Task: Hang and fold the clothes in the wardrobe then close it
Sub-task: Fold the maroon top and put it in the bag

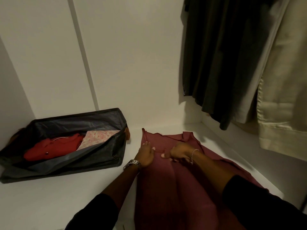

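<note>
A dusty-pink garment (172, 188) lies spread on the white wardrobe shelf (49, 196), its top end pointing away from me. My left hand (146, 155), a metal watch on its wrist, rests on the garment's upper left part with the thumb by a thin strap. My right hand (178, 153), wearing a thin bracelet, has its fingers curled and pinches that strap near the middle of the garment's top. The strap runs taut between both hands.
A dark fabric storage box (93, 160) stands open at the left, holding a folded red garment (51, 148) and a pink floral cloth (98, 136). Dark clothes (221, 63) and a cream satin garment (282, 97) hang at the right.
</note>
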